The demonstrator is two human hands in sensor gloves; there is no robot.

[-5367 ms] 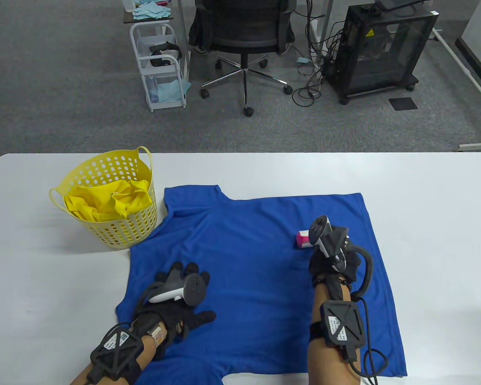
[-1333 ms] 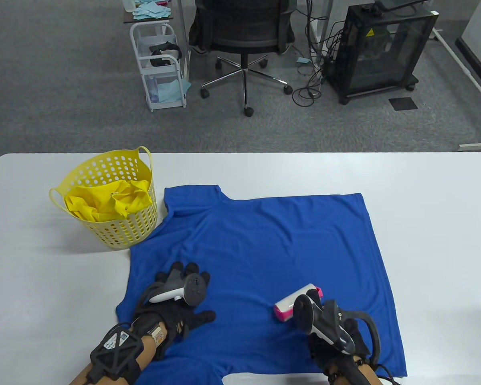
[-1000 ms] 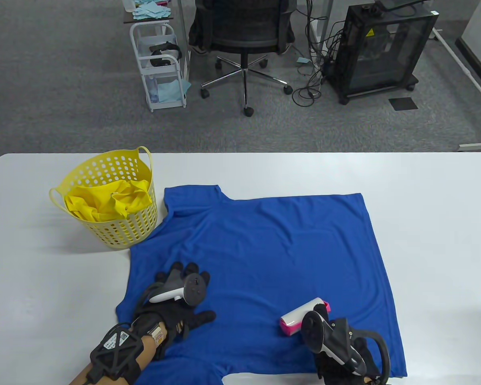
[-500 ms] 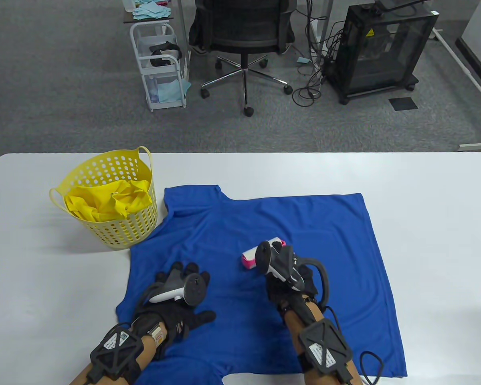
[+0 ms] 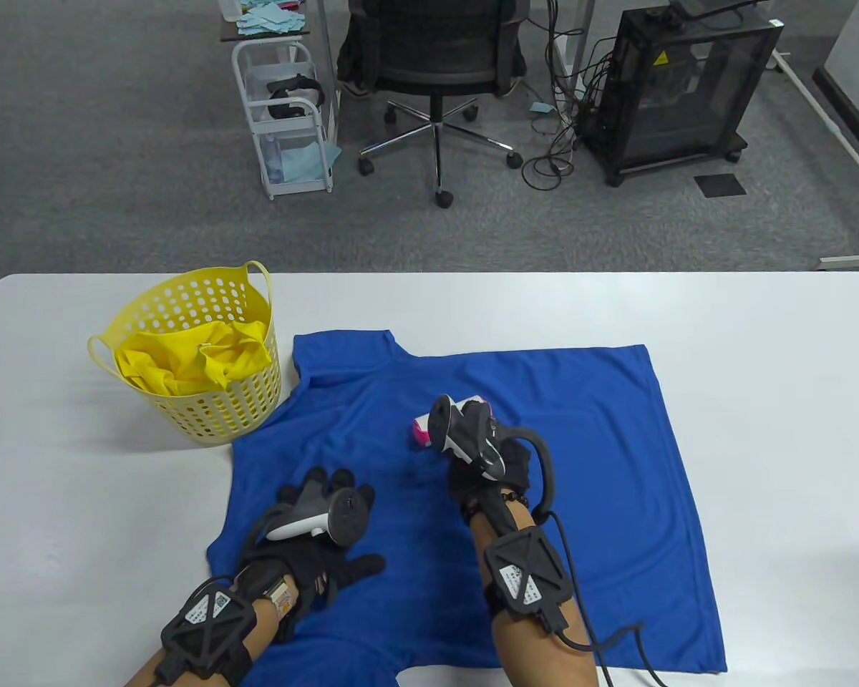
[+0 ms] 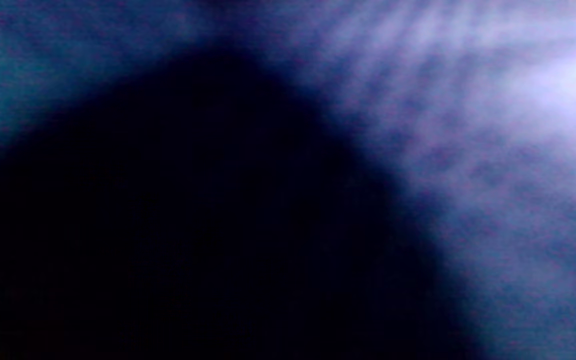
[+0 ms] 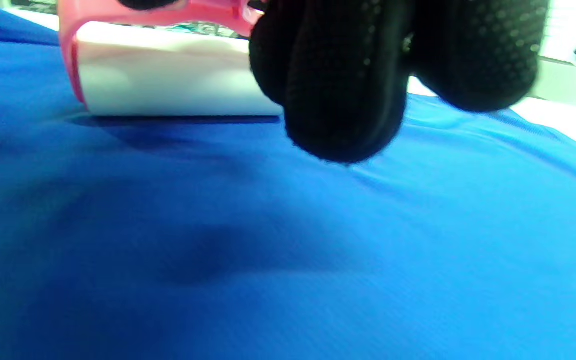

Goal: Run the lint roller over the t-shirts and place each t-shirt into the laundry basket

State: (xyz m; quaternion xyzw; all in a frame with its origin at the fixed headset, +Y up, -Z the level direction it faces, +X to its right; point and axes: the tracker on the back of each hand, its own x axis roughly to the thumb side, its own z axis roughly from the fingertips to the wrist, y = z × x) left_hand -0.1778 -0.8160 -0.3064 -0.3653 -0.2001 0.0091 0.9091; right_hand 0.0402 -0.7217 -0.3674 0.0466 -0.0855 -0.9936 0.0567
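Note:
A blue t-shirt [image 5: 580, 444] lies spread flat on the white table [image 5: 773, 401]. My right hand [image 5: 490, 458] grips the pink lint roller [image 5: 421, 431] and holds its white roll [image 7: 168, 80] down on the shirt's middle; curled gloved fingers [image 7: 343, 85] hang in front of it in the right wrist view. My left hand [image 5: 329, 529] lies flat with spread fingers on the shirt's near left part, pressing the blue cloth [image 7: 268, 250]. The left wrist view is a dark blur. A yellow laundry basket [image 5: 207, 415] at the left holds a yellow t-shirt [image 5: 186, 358].
The basket touches the blue shirt's left sleeve. Bare white table lies to the right of the shirt and behind it. Beyond the far edge stand an office chair [image 5: 437, 64], a white cart [image 5: 286, 122] and a black cabinet [image 5: 680, 86] on the carpet.
My right hand has rolled the lint roller from the shirt's near right corner up and left to its middle. The left hand, the shirt and the basket have stayed put.

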